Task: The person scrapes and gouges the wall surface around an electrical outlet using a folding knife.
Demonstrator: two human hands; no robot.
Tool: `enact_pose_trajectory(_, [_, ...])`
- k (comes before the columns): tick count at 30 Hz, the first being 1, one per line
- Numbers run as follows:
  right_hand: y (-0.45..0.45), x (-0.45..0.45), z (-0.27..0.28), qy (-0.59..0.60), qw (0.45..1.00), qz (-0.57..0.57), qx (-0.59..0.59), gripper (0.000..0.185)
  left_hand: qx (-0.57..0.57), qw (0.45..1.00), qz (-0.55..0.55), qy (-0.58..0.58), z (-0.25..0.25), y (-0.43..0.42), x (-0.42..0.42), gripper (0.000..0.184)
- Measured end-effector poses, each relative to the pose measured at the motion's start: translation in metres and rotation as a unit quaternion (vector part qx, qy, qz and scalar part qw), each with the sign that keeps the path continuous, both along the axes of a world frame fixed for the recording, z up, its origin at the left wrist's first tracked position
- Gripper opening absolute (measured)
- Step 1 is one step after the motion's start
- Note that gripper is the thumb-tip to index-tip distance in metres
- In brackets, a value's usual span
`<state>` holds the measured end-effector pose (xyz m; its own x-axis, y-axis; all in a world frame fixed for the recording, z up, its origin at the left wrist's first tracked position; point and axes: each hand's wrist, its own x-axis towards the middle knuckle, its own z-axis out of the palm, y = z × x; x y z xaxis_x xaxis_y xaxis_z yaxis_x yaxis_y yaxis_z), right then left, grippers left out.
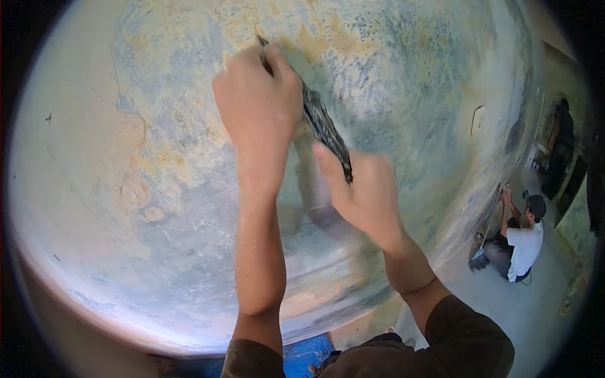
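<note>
My left hand [261, 104] is closed round the upper end of a long, dark, streaked strip-like tool [324, 123]. A dark tip of it pokes out above my fingers. My right hand [365, 195] grips its lower end, with the thumb along the side. The tool slants down from upper left to lower right, close against a mottled wall [195, 208]. Whether its edge touches the wall, I cannot tell. Grey, bluish and yellow-brown patches cover the wall's surface. My left hand is slightly blurred.
At the right, a person in a white shirt [524, 246] crouches by the wall, hands raised to it. Another person in dark clothes [559, 148] stands farther back. A blue surface [309, 354] shows at the wall's foot below me. A thin hook-shaped mark [474, 120] is on the wall.
</note>
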<state>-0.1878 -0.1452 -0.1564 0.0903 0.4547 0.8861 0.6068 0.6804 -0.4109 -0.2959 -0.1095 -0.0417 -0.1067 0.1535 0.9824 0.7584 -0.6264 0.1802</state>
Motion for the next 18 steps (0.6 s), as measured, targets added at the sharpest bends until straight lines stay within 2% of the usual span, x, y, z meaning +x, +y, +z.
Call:
enact_pose_trajectory(3, [-0.001,-0.002,0.006,0.021,1.0,0.021,-0.006,0.044,-0.044,0.999,-0.002,-0.012,0.008,-0.006,0.002,0.031])
enact_pose_trajectory(6, [-0.016,-0.002,-0.007,0.011,0.999,0.028,-0.035,0.045,-0.1,0.995,0.011,-0.017,-0.009,-0.01,-0.003,0.034])
enact_pose_trajectory(9, [-0.009,-0.001,-0.016,0.002,1.0,0.013,-0.017,0.049,-0.053,0.997,-0.04,-0.035,-0.017,-0.007,-0.002,0.031])
enact_pose_trajectory(12, [0.003,0.0,0.004,0.008,1.0,-0.018,0.008,0.051,0.012,1.0,0.004,-0.005,0.005,0.003,0.0,0.03])
enact_pose_trajectory(15, [0.001,0.004,0.026,0.011,1.0,0.001,0.004,0.052,-0.057,0.998,0.006,-0.017,0.027,-0.002,0.002,0.029])
enact_pose_trajectory(18, [-0.001,0.006,0.015,0.014,1.0,-0.016,0.006,0.05,0.01,1.0,0.011,-0.015,0.012,0.007,0.003,0.029])
